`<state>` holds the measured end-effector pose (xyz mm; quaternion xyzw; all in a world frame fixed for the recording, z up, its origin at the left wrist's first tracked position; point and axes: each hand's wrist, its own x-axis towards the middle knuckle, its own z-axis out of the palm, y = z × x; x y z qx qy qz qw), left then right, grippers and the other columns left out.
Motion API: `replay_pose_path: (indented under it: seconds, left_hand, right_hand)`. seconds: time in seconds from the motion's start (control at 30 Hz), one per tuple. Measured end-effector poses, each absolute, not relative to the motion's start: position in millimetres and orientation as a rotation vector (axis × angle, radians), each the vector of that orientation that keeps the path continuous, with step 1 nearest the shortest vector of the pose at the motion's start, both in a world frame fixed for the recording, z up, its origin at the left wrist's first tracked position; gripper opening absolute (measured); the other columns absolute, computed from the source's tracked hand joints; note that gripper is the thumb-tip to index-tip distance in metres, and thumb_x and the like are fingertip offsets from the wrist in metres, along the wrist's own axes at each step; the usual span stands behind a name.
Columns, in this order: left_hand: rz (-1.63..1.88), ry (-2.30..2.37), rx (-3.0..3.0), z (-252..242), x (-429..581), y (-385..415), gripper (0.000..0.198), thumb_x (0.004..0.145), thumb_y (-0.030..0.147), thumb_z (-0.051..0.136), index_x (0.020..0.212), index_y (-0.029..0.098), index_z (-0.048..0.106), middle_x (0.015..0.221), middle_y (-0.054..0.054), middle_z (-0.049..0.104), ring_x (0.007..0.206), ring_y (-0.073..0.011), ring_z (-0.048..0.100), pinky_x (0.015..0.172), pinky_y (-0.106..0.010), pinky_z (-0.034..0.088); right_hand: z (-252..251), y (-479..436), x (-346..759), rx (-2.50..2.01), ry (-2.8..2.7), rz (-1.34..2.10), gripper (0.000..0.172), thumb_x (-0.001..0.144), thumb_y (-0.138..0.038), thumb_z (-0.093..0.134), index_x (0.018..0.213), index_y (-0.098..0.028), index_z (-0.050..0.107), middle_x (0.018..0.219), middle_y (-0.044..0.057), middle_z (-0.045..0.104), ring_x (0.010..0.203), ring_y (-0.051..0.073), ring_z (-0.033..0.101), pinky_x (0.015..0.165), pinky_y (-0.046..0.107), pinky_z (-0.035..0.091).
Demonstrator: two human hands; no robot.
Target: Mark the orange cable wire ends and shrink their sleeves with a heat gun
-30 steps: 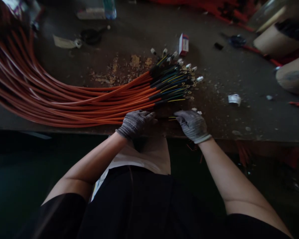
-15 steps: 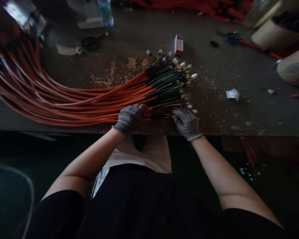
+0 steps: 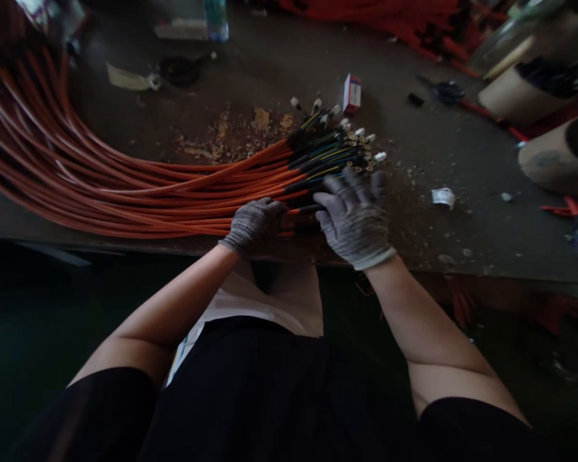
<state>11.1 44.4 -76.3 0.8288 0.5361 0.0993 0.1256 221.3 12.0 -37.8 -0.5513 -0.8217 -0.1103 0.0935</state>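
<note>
Knit-gloved left fingers clench glossy orange cables; right fingers splay open.

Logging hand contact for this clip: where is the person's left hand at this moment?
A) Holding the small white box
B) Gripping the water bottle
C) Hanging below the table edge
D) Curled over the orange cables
D. The left hand, in a grey knit glove, is curled over the orange cables, just short of their black-sleeved ends.
</note>
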Motion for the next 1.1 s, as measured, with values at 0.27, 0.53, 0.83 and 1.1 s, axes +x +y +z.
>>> replay_pose_path:
  seconds: [0.27, 0.53, 0.83, 1.1]
  left_hand:
    - [0.378, 1.399, 2.398, -79, 6, 44, 0.048, 0.088, 0.044, 0.062, 0.132, 0.026, 0.064, 0.118, -0.007, 0.070, 0.105, -0.0243, 0.068, 0.085, -0.031, 0.050]
    - [0.412, 1.330, 2.399, -81, 5, 43, 0.057, 0.083, 0.050, 0.067, 0.135, 0.028, 0.062, 0.118, -0.005, 0.072, 0.105, -0.0244, 0.068, 0.088, -0.032, 0.050]
    - [0.279, 1.328, 2.546, -79, 7, 35, 0.042, 0.097, 0.047, 0.051, 0.133, 0.029, 0.064, 0.115, -0.006, 0.074, 0.109, -0.0268, 0.066, 0.088, -0.036, 0.049]
    - [-0.130, 1.568, 2.457, -52, 23, 52, 0.038, 0.101, 0.027, 0.036, 0.114, 0.014, 0.070, 0.115, -0.017, 0.066, 0.096, -0.0297, 0.069, 0.071, -0.034, 0.047]
  right_hand:
    - [-58, 34, 219, -1.595, -2.623, -0.346, 0.027, 0.098, -0.026, 0.042, 0.106, -0.023, 0.068, 0.095, 0.005, 0.074, 0.092, 0.024, 0.062, 0.113, 0.054, 0.031]
    - [-53, 40, 214, -1.474, -2.730, -0.184, 0.027, 0.093, -0.023, 0.046, 0.104, -0.020, 0.071, 0.095, 0.006, 0.075, 0.091, 0.024, 0.064, 0.111, 0.051, 0.029]
    - [-61, 45, 248, -1.618, -2.469, 0.026, 0.030, 0.097, -0.033, 0.049, 0.109, -0.025, 0.075, 0.115, 0.007, 0.075, 0.104, 0.024, 0.067, 0.094, 0.040, 0.047]
    - [-55, 71, 262, -2.070, -2.606, -0.098, 0.040, 0.092, -0.026, 0.052, 0.130, -0.026, 0.066, 0.133, 0.010, 0.066, 0.112, 0.029, 0.064, 0.090, 0.044, 0.053]
